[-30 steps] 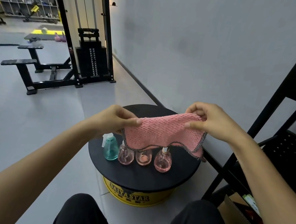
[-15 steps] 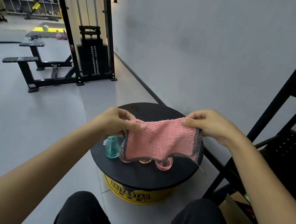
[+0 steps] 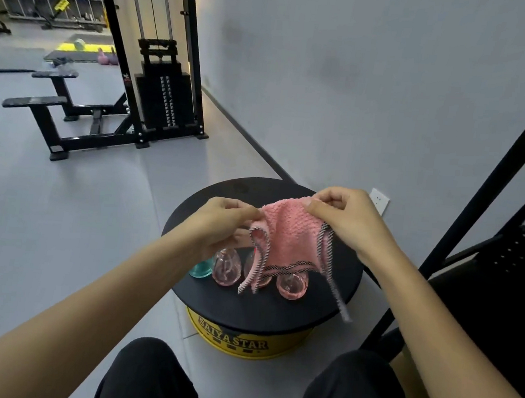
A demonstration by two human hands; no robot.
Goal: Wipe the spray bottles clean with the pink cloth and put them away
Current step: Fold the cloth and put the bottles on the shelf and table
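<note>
A seated person's left hand (image 3: 220,223) pinches the left edge of the pink cloth (image 3: 290,233) between thumb and curled fingers, with the cloth held above a round black stool (image 3: 259,314). Under that hand, at about eight o'clock on the stool top, stands a teal spray bottle (image 3: 200,270). A pink bottle (image 3: 227,267) is just beside it. A second pink bottle (image 3: 266,282) is mostly hidden behind the cloth's hanging hem. A third pink bottle (image 3: 292,286) stands at about five o'clock. All four appear upright in a row across the near side, though their spray heads are covered by the hand or the cloth. The right hand (image 3: 349,220) grips the cloth's top right corner at one o'clock, its fingers closed on the fabric. The bottles lie at six o'clock from both hands, and no bottle is touched yet. The left hand looks nearer the teal end of the row, so a first pick would probably fall to it. A black rack (image 3: 506,254) stands at three o'clock.
</note>
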